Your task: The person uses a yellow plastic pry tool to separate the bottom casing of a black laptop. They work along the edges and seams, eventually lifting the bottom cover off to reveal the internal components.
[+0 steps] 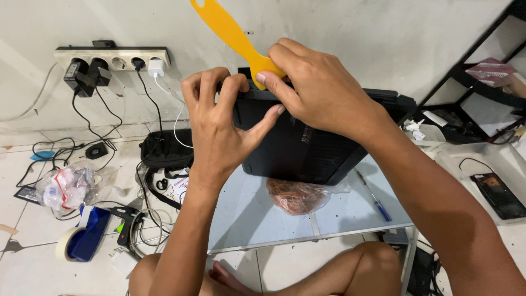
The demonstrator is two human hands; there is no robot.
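Yellow plastic pry tool, pinched in the right hand, sits in the seam of the black laptop standing at the table's far edge; the left hand clamps the casing. Shallow, sliding leverage seems safest.

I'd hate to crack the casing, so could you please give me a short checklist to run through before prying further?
1. Yellow pry tool tip at the laptop edge: ok, under the right hand.
2. Left hand steadying the edge: ok.
3. Laptop supported by the low table: ok.
4. Seam opening: cannot tell, fingers hide it.
5. Blue screwdriver within reach: ok.
6. Bag of rubber bands clear of the laptop: not ok, touching it.
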